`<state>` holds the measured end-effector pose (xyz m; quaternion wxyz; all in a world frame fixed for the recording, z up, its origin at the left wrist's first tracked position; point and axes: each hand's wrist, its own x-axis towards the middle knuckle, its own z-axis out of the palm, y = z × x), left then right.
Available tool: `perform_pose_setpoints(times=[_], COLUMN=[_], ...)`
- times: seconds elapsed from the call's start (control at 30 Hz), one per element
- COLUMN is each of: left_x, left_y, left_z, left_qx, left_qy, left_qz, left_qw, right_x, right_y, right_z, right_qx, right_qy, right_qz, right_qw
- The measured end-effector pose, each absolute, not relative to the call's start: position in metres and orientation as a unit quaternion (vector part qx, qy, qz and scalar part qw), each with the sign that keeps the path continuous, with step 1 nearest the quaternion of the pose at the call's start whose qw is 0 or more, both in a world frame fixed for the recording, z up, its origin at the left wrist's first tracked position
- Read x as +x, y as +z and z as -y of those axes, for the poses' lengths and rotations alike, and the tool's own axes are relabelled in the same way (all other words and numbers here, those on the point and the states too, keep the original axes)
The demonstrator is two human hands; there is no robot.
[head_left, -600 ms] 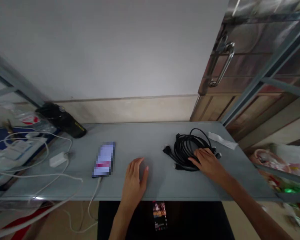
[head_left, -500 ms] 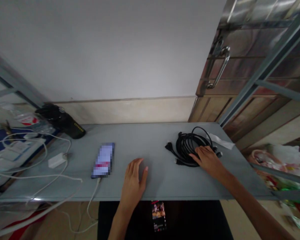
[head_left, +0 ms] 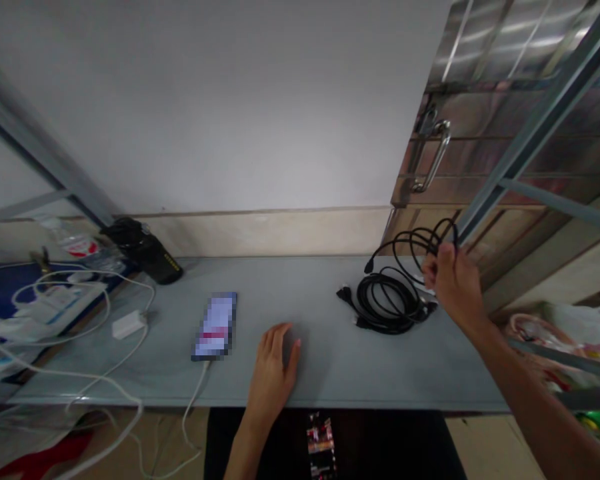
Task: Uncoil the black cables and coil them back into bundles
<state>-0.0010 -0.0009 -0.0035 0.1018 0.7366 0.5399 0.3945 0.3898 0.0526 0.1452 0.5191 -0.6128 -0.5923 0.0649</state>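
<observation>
Loops of a black cable [head_left: 405, 243] hang from my right hand [head_left: 453, 283], whose fingers are closed around them above the right end of the grey table [head_left: 290, 280]. One connector of that cable dangles to the left. Below it lies a coiled pile of black cables [head_left: 387, 303] with several plugs sticking out at its sides. My left hand [head_left: 274, 363] rests on the table near the front edge, fingers curved and thumb apart, with nothing in it. To its left lies a phone [head_left: 215, 327] with a lit, blurred screen and a white cable plugged into its lower end.
At the left stand a black bottle [head_left: 145, 250] and a clear plastic bottle [head_left: 83, 247]. Tangled white cables, a white adapter [head_left: 129, 325] and a power strip [head_left: 65, 307] lie there. Metal posts [head_left: 535, 127] frame both sides. A second phone [head_left: 321, 445] lies on my lap.
My right hand has risen off the pile and moved right and away from me, lifting one black cable in loops. My left hand stays in place. The view has tilted slightly.
</observation>
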Motion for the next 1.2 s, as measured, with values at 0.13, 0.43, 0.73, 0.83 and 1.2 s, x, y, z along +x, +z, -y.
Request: perform_pose_setpoints(times=[0.13, 0.43, 0.73, 0.83, 1.2], left_x=[-0.001, 0.006, 0.041, 0.033, 0.005], left_y=[0.001, 0.021, 0.086, 0.079, 0.044], left_z=[0.003, 0.015, -0.114, -0.151, -0.175], left_qx=[0.732, 0.682, 0.429, 0.392, 0.299], left_qy=[0.401, 0.494, 0.649, 0.605, 0.549], left_qz=[-0.538, -0.459, -0.334, -0.339, -0.373], left_qw=[0.117, 0.281, 0.532, 0.605, 0.686], right_x=[0.362, 0.253, 0.195, 0.199, 0.210], right_y=[0.211, 0.188, 0.061, 0.046, 0.025], right_z=[-0.045, -0.058, -0.105, -0.115, -0.120], right_qx=[-0.511, -0.398, -0.487, -0.469, -0.427], right_qy=[0.091, 0.224, 0.086, 0.069, 0.087], right_qz=[0.552, 0.585, 0.825, 0.853, 0.868], right_qw=[0.653, 0.670, 0.273, 0.217, 0.238])
